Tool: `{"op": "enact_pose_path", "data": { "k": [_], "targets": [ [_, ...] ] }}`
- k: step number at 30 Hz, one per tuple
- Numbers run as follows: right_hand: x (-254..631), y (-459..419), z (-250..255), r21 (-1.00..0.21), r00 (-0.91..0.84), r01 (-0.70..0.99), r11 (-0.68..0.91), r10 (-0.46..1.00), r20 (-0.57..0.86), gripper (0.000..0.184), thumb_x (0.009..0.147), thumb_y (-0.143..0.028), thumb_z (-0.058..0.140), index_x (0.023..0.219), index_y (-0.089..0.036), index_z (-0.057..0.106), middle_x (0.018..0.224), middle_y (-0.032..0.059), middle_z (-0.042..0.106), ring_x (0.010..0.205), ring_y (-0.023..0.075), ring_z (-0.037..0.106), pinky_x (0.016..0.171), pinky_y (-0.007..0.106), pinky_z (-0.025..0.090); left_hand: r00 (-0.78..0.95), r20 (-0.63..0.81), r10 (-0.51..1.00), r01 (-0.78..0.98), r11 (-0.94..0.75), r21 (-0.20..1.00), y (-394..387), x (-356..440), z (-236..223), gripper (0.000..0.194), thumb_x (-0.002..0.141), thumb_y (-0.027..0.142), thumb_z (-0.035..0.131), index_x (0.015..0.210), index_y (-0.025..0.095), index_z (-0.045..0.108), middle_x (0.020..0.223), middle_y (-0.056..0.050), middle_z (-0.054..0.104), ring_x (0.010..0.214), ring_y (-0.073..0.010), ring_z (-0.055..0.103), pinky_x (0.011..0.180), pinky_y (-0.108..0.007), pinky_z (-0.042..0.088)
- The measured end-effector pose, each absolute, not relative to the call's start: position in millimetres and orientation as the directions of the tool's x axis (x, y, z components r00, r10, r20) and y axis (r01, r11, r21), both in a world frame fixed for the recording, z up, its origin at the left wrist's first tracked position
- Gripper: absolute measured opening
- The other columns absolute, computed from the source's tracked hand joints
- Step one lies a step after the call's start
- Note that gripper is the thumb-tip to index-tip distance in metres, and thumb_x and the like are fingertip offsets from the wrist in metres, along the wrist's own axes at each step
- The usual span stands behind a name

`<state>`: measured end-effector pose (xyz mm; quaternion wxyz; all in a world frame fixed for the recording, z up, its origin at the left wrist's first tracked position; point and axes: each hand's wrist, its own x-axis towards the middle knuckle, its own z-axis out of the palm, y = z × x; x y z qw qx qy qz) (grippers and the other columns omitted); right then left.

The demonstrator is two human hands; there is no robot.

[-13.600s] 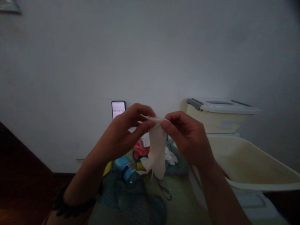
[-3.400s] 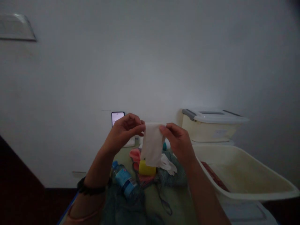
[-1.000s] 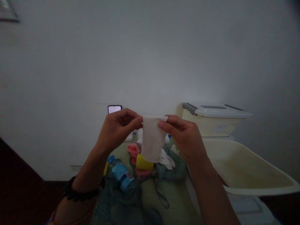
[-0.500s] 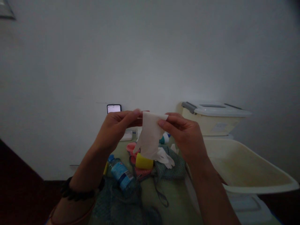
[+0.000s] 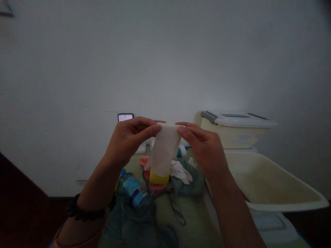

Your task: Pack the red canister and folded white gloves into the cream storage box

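A thin white disposable glove (image 5: 165, 148) hangs by its cuff between my two hands, fingers downward. My left hand (image 5: 131, 137) pinches the cuff's left corner between thumb and fingers. At the cuff's right corner, my right hand (image 5: 201, 141) pinches it the same way. Below and behind it lie a yellow item (image 5: 159, 178), partly covered by the glove, and a second crumpled white glove (image 5: 182, 172) on a grey-green cloth (image 5: 190, 187). A pink cloth (image 5: 144, 161) shows beside the yellow item.
A clear bottle with a blue label (image 5: 136, 193) lies left on dark cloth (image 5: 129, 224). A lit phone (image 5: 125, 117) leans against the wall. To the right are a cream basin (image 5: 284, 206) and a lidded storage box (image 5: 238, 136). A white-and-teal bottle (image 5: 181, 151) lies behind the glove.
My left thumb and fingers have closed on the glove's left cuff corner. The right thumb has shifted up to the cuff's edge, and the glove hangs straighter and more spread.
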<state>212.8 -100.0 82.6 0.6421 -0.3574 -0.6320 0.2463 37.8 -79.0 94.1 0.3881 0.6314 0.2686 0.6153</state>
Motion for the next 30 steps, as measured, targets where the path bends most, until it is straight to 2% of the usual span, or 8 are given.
{"op": "enact_pose_path", "data": {
  "k": [4, 9, 12, 20, 26, 30],
  "targets": [
    [212.7, -101.9, 82.8, -0.782, 0.073, 0.15, 0.606, 0.782, 0.62, 0.015, 0.077, -0.032, 0.067, 0.086, -0.023, 0.075, 0.099, 0.0007, 0.072, 0.093, 0.0164, 0.064, 0.084, 0.03, 0.05, 0.099, 0.579, 0.809, -0.137, -0.565, 0.813, -79.1, 38.2, 94.2, 0.005, 0.071, 0.019, 0.072, 0.068, 0.017, 0.068, 0.076, -0.002, 0.074, 0.072, -0.0134, 0.067, 0.066, -0.022, 0.055],
    [212.0, -103.4, 82.5, -0.79, 0.143, 0.185, 0.585, 0.779, 0.61, 0.015, 0.074, -0.036, 0.07, 0.08, -0.024, 0.075, 0.083, -0.0025, 0.074, 0.081, 0.0154, 0.067, 0.079, 0.028, 0.051, 0.149, 0.551, 0.821, -0.121, -0.538, 0.834, -78.5, 37.5, 95.0, 0.007, 0.071, 0.021, 0.071, 0.068, 0.016, 0.067, 0.072, 0.0, 0.071, 0.064, -0.0094, 0.063, 0.061, -0.019, 0.053],
    [211.7, -103.5, 82.5, -0.796, 0.142, 0.189, 0.575, 0.786, 0.602, 0.015, 0.074, -0.037, 0.069, 0.079, -0.025, 0.075, 0.081, -0.0036, 0.074, 0.079, 0.0145, 0.067, 0.074, 0.026, 0.051, 0.167, 0.526, 0.834, -0.073, -0.521, 0.85, -78.4, 36.9, 96.1, 0.01, 0.071, 0.023, 0.071, 0.068, 0.015, 0.067, 0.07, 0.0, 0.069, 0.062, -0.0094, 0.062, 0.06, -0.019, 0.052],
    [212.1, -102.8, 82.8, -0.811, 0.143, 0.213, 0.545, 0.804, 0.577, 0.018, 0.073, -0.039, 0.069, 0.078, -0.023, 0.074, 0.077, -0.0023, 0.074, 0.074, 0.0152, 0.066, 0.07, 0.027, 0.05, 0.146, 0.514, 0.845, -0.083, -0.507, 0.858, -78.1, 36.1, 94.5, 0.013, 0.065, 0.022, 0.075, 0.068, 0.016, 0.064, 0.065, 0.003, 0.065, 0.061, -0.0086, 0.061, 0.061, -0.018, 0.051],
    [210.3, -101.1, 81.5, -0.816, 0.16, 0.124, 0.564, 0.8, 0.578, 0.015, 0.071, -0.036, 0.07, 0.074, -0.021, 0.07, 0.073, -0.0018, 0.071, 0.069, 0.0145, 0.063, 0.065, 0.027, 0.05, 0.104, 0.539, 0.836, -0.065, -0.535, 0.843, -77.9, 38.1, 93.5, 0.017, 0.064, 0.025, 0.077, 0.069, 0.016, 0.064, 0.069, 0.0, 0.068, 0.065, -0.0124, 0.064, 0.063, -0.023, 0.053],
    [208.1, -99.8, 81.7, -0.841, 0.17, 0.02, 0.541, 0.827, 0.536, 0.016, 0.069, -0.033, 0.072, 0.075, -0.02, 0.064, 0.071, -0.0027, 0.07, 0.066, 0.0122, 0.063, 0.063, 0.024, 0.05, 0.086, 0.559, 0.825, -0.072, -0.554, 0.829, -78.1, 38.6, 92.5, 0.016, 0.065, 0.025, 0.077, 0.069, 0.016, 0.064, 0.068, 0.001, 0.068, 0.064, -0.0111, 0.063, 0.062, -0.02, 0.053]
  ]
}}
